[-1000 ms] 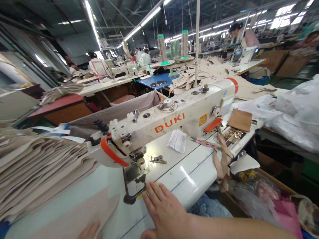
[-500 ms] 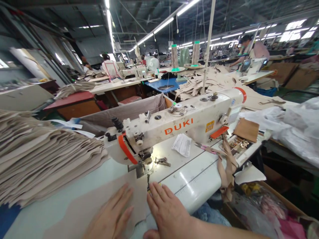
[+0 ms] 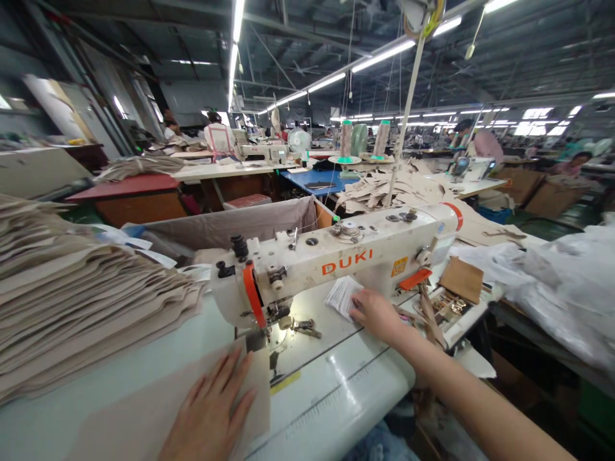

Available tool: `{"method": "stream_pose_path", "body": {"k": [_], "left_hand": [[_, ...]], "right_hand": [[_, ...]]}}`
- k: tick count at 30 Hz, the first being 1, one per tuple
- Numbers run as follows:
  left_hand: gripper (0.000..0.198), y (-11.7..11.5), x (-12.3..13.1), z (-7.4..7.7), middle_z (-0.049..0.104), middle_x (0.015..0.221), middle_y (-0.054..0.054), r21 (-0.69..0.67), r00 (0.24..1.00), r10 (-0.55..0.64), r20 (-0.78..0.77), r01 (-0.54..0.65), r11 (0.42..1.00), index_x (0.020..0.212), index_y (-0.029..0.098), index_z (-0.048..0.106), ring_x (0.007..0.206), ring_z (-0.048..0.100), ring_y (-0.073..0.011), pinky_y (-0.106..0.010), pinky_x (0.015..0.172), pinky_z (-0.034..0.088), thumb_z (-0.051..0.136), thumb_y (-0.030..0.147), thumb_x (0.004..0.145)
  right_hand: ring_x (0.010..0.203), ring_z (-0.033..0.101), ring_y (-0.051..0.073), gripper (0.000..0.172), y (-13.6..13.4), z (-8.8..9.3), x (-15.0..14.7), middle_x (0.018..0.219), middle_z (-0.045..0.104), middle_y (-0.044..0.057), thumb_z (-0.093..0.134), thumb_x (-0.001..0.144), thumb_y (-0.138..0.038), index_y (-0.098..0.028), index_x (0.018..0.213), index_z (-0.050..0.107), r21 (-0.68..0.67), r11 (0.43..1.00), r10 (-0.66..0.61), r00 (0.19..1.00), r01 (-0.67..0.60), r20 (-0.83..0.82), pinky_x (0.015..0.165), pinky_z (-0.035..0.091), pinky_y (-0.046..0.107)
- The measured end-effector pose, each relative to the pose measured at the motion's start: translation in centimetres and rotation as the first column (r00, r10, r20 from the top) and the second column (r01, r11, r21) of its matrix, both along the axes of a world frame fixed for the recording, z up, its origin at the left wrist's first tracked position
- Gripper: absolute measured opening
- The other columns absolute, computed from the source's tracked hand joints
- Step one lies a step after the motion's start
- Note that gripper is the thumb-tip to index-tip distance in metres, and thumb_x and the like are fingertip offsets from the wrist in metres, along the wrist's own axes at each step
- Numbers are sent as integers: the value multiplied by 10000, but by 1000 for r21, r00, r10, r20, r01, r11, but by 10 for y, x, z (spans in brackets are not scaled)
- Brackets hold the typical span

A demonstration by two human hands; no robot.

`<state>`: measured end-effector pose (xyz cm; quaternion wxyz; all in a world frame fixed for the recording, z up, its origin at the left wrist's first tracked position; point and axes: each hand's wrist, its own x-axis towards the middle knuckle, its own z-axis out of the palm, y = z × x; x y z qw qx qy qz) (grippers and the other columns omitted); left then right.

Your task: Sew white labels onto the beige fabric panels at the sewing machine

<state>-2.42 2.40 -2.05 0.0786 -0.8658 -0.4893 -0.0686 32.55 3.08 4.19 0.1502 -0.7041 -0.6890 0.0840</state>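
My left hand lies flat with its fingers stretched out on a beige fabric piece, left of the needle area. At the right edge of a small stack of white printed labels, my right hand has its fingers bent and closed on the labels. The stack rests on the bed of the white sewing machine, under its arm. Loose metal presser attachments sit between the needle and the labels. A yellow strip is on the bed near the fabric's right edge.
A tall pile of beige fabric pieces stands at the left. Right of the machine are a tray of small metal parts, a brown piece and white plastic sheeting. A cloth-lined bin is behind the machine.
My right hand has moved from the fabric's edge forward and right to the labels. My left hand remains on the fabric. The view has shifted, with the machine lower in it.
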Motion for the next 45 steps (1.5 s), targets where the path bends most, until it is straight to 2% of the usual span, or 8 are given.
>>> {"method": "stream_pose_path", "body": {"k": [16, 21, 24, 28, 30, 33, 41, 45], "left_hand": [[555, 0, 4, 3, 465, 1424, -110, -47, 996, 57, 70, -53, 997, 1329, 177, 529, 1288, 475, -281, -495, 1032, 426, 319, 456, 897], [503, 0, -1, 5, 580, 1319, -129, 94, 943, -34, 330, 3, 996, 1201, 176, 639, 1185, 569, -308, -527, 985, 469, 376, 474, 893], [474, -18, 14, 23, 612, 1287, -101, -39, 798, 12, 603, 14, 999, 1207, 211, 628, 1187, 571, -279, -492, 1019, 451, 420, 497, 892], [523, -49, 55, 48, 643, 1239, -111, -574, 478, 401, 781, 297, 763, 1291, 204, 559, 1141, 606, -251, -431, 974, 488, 391, 522, 910], [548, -57, 67, 49, 652, 1217, -125, -677, 353, 578, 736, 400, 618, 1281, 180, 562, 1123, 613, -258, -417, 914, 517, 407, 538, 896], [563, -59, 60, 41, 696, 1112, -113, -747, 271, 703, 658, 351, 564, 1173, 159, 627, 1025, 645, -269, -419, 875, 514, 524, 568, 801], [596, -54, 15, 52, 645, 657, -8, -742, 444, 604, 662, 268, 615, 1205, 126, 530, 645, 633, -203, -315, 644, 491, 544, 495, 737], [534, -52, 15, 61, 614, 637, 16, -719, 558, 511, 653, 245, 651, 1223, 125, 519, 601, 617, -175, -281, 596, 488, 472, 402, 769]], "right_hand": [[800, 597, 182, 148, 3, -14, -1, 853, 662, 76, 523, 869, -95, -142, 790, 638, 53, 991, -120, 989, 125, -88, 701, 391, 246], [725, 576, 172, 132, -13, -2, 0, 798, 634, 49, 517, 870, -115, -155, 781, 604, 136, 985, -87, 982, 110, -165, 668, 398, 252], [742, 567, 178, 131, -32, 6, -21, 789, 611, 43, 521, 868, -124, -173, 761, 576, 200, 980, 25, 973, 22, -229, 682, 407, 260], [753, 556, 183, 128, -64, -1, -82, 788, 586, 38, 501, 882, -135, -194, 785, 560, 296, 938, 278, 899, -178, -338, 678, 412, 265], [779, 556, 189, 123, -79, -10, -114, 816, 600, 42, 503, 880, -128, -197, 795, 559, 303, 912, 378, 856, -278, -353, 687, 415, 270], [806, 557, 197, 112, -91, -22, -146, 836, 610, 47, 527, 857, -109, -190, 786, 559, 303, 893, 433, 819, -333, -376, 706, 420, 281], [767, 567, 155, 138, -72, -11, -141, 892, 603, 30, 556, 827, -176, -195, 959, 589, 121, 969, 234, 633, -216, -738, 662, 439, 253], [640, 576, 141, 159, -57, -19, -141, 730, 594, 0, 593, 784, -284, -173, 899, 590, -110, 927, 59, 430, -359, -901, 582, 444, 245]]}}
